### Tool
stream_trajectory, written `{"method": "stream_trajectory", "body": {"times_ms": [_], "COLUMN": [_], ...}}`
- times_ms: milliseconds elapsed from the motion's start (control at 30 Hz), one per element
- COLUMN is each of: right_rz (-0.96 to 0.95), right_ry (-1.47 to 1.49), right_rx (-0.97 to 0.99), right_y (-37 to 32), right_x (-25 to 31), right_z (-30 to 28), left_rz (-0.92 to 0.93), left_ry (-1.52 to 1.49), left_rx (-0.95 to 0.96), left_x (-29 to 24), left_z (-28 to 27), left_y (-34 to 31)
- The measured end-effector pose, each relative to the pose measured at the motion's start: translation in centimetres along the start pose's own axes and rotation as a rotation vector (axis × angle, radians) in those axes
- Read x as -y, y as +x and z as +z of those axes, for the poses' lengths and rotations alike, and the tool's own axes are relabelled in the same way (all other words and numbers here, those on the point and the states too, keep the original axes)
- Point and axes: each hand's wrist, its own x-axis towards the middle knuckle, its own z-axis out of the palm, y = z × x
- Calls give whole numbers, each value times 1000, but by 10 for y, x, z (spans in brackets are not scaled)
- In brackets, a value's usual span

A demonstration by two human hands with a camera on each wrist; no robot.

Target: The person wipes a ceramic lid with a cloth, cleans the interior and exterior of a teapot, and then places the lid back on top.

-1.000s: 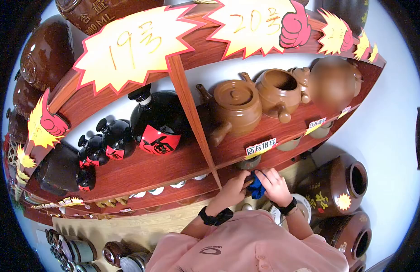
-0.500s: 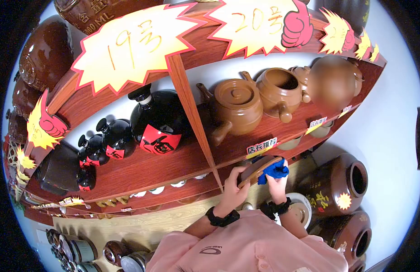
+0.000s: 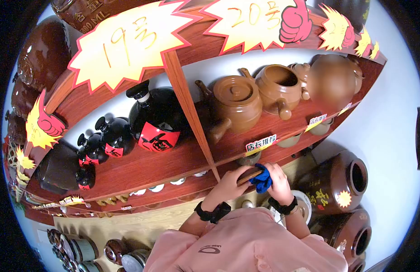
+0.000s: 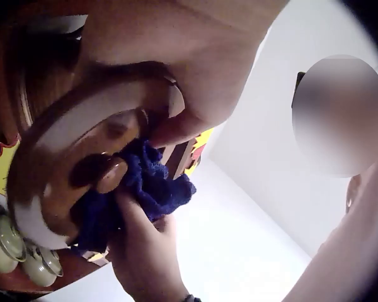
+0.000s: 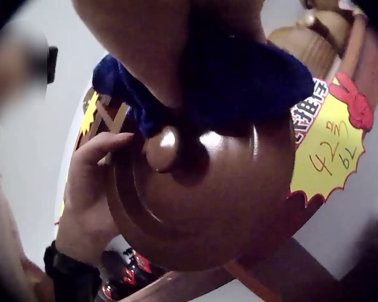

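Note:
A round brown lid (image 5: 208, 201) with a small knob (image 4: 111, 175) is held by its rim in my left hand (image 3: 231, 186), thumb over the edge, as the left wrist view shows (image 4: 195, 56). In the head view the lid (image 3: 249, 176) appears nearly edge-on. My right hand (image 3: 279, 183) grips a bunched blue cloth (image 3: 262, 179) against the lid beside the knob. In the right wrist view the cloth (image 5: 239, 85) covers the lid's upper part, and some right-hand fingers are hidden.
Ahead, a red-brown shelf (image 3: 128, 174) bears black bottles (image 3: 158, 118), a lidded brown pot (image 3: 237, 102) and an open pot (image 3: 278, 90). Large dark jars (image 3: 334, 181) stand at the right. Price signs (image 3: 128, 45) hang along the upper shelf edge.
The lid, shown more broadly half a second ago, has tipped nearly edge-on and come lower in the head view. My right hand and the cloth have shifted over it.

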Motion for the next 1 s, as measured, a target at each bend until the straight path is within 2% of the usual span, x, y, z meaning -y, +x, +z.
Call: {"method": "stream_trajectory", "body": {"times_ms": [33, 133, 267, 367, 400, 433, 500, 533, 567, 767, 833, 900, 933, 1000], "right_rz": [-3, 0, 70, 368, 342, 410, 546, 556, 542, 512, 490, 373, 436, 177], "right_ry": [3, -13, 22, 235, 245, 341, 535, 501, 467, 303, 332, 311, 407, 129], "right_rx": [-9, -25, -130, -188, -206, -215, -231, -213, -194, -127, -267, -379, -355, -243], "right_y": [1, 2, 10, 7, 5, 4, 1, -1, -4, -23, -14, 2, -3, 7], "right_x": [1, 1, -2, -8, -14, -18, -21, -21, -20, -25, -10, 9, 3, 14], "right_z": [0, 1, 7, 16, 21, 28, 39, 39, 39, 28, 15, -1, -1, -10], "left_rz": [24, -155, -201, -185, -148, -111, -169, -185, -201, -274, -280, -270, -277, -289], "left_ry": [-13, -35, -154, -249, -250, -252, -369, -374, -378, -563, -602, -613, -605, -588], "left_rx": [6, 21, -172, -365, -433, -502, -563, -604, -647, -618, -624, -626, -628, -630], "left_x": [1, -1, 7, 17, 11, 7, 19, 22, 25, 43, 42, 35, 34, 32], "left_z": [-1, -2, 8, 18, 19, 20, 23, 24, 24, 30, 30, 28, 27, 26], "left_y": [0, -3, -5, -3, 1, 2, 4, 6, 7, 6, 7, 12, 13, 16]}}
